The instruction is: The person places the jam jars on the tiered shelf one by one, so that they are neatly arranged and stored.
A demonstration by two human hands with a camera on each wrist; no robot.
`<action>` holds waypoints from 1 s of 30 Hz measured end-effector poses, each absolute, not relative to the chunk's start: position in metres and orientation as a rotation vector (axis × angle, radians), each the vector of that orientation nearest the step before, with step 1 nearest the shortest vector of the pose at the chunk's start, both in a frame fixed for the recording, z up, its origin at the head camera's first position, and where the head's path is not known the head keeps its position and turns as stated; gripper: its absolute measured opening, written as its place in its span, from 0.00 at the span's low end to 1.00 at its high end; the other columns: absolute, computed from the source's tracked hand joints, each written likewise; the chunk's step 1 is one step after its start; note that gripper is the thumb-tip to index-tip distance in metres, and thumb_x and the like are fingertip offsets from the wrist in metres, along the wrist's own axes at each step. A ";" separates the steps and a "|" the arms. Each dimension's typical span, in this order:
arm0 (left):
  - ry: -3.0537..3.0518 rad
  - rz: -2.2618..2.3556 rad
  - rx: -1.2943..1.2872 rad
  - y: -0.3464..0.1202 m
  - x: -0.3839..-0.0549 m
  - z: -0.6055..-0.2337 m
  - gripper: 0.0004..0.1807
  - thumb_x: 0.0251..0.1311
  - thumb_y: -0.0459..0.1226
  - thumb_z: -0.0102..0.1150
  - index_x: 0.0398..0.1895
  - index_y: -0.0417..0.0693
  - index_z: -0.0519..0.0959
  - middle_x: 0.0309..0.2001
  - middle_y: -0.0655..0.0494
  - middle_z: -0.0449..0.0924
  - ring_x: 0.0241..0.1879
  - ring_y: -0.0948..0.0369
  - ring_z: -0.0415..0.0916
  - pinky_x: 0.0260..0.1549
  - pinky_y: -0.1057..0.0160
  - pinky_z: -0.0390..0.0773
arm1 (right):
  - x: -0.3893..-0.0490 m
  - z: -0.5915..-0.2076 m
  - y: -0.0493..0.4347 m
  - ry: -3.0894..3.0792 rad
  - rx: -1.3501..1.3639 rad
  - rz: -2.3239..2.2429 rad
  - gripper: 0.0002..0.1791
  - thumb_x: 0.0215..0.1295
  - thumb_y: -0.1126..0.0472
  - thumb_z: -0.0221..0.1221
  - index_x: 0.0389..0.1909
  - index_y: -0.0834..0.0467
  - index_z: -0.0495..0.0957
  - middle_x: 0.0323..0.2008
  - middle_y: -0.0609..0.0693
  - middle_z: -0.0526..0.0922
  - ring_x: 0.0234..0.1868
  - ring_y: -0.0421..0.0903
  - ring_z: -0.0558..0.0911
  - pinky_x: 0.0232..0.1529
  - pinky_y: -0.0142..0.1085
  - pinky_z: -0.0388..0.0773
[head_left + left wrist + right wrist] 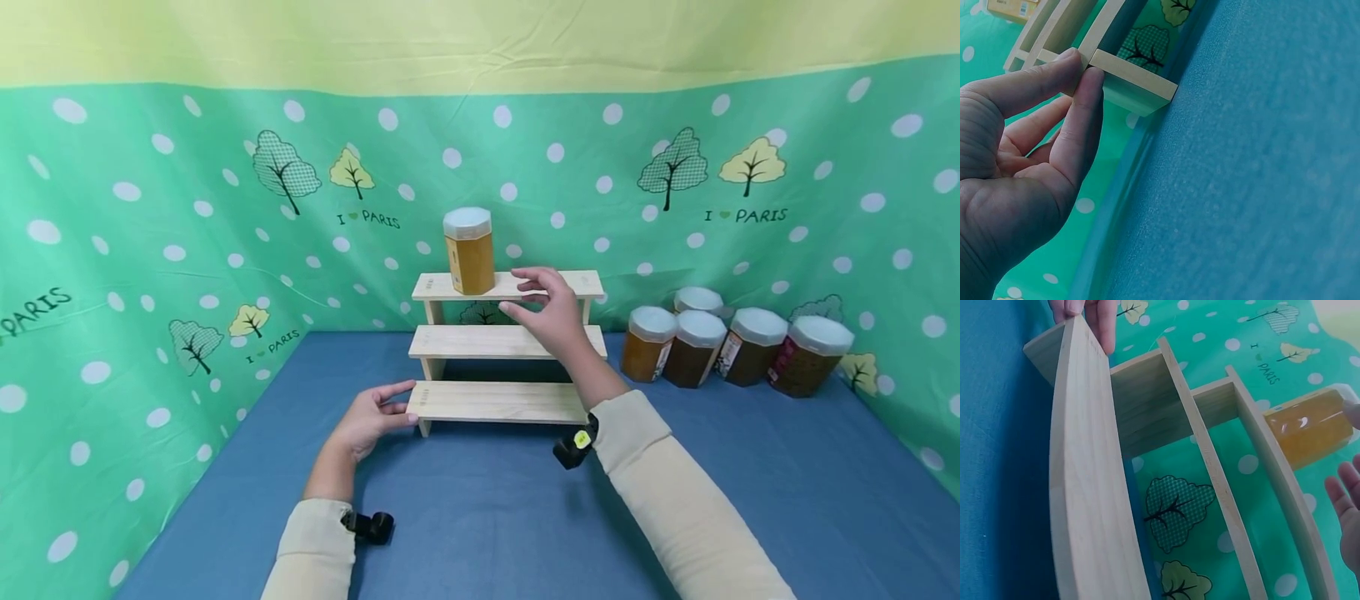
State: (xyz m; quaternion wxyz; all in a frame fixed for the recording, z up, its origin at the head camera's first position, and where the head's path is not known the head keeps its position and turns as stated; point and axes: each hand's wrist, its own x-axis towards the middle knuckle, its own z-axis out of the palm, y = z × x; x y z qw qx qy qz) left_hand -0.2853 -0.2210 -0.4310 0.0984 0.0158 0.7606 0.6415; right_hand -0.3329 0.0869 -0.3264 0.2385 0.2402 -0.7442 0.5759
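A three-step wooden display rack (504, 342) stands on the blue cloth. On the left part of its top step sits an upright jar of amber honey (472, 254) with a white lid. My left hand (369, 423) pinches the left end of the bottom step between thumb and finger, as the left wrist view shows too. My right hand (551, 310) is in front of the top step, to the right of the jar, with loosely bent fingers and nothing in them. A gap shows between its fingertips and the jar in the head view.
Several lidded jars (701, 340) of amber to dark brown contents stand grouped on the blue cloth (465, 508) to the right of the rack. A green dotted curtain (555, 192) printed with trees hangs close behind and along both sides.
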 end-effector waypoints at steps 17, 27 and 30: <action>2.253 1.899 0.055 -0.222 -0.284 -0.433 0.36 0.53 0.25 0.68 0.68 0.39 0.69 0.51 0.38 0.79 0.42 0.55 0.82 0.46 0.51 0.80 | -0.290 -0.325 0.099 -2.015 0.649 1.591 0.24 0.57 0.70 0.68 0.55 0.69 0.75 0.54 0.64 0.74 0.52 0.62 0.76 0.55 0.54 0.74; 2.256 1.894 0.052 -0.222 -0.284 -0.432 0.36 0.53 0.25 0.69 0.68 0.38 0.68 0.51 0.39 0.80 0.41 0.56 0.82 0.45 0.52 0.81 | -0.276 -0.331 0.116 -2.008 0.636 1.558 0.24 0.55 0.73 0.68 0.54 0.69 0.76 0.53 0.65 0.75 0.50 0.62 0.77 0.55 0.54 0.74; 2.257 1.894 0.058 -0.222 -0.284 -0.432 0.37 0.53 0.26 0.69 0.68 0.38 0.68 0.51 0.39 0.79 0.42 0.56 0.82 0.46 0.51 0.81 | -0.283 -0.342 0.125 -2.021 0.640 1.548 0.25 0.55 0.72 0.69 0.55 0.66 0.77 0.54 0.61 0.77 0.50 0.57 0.77 0.55 0.51 0.74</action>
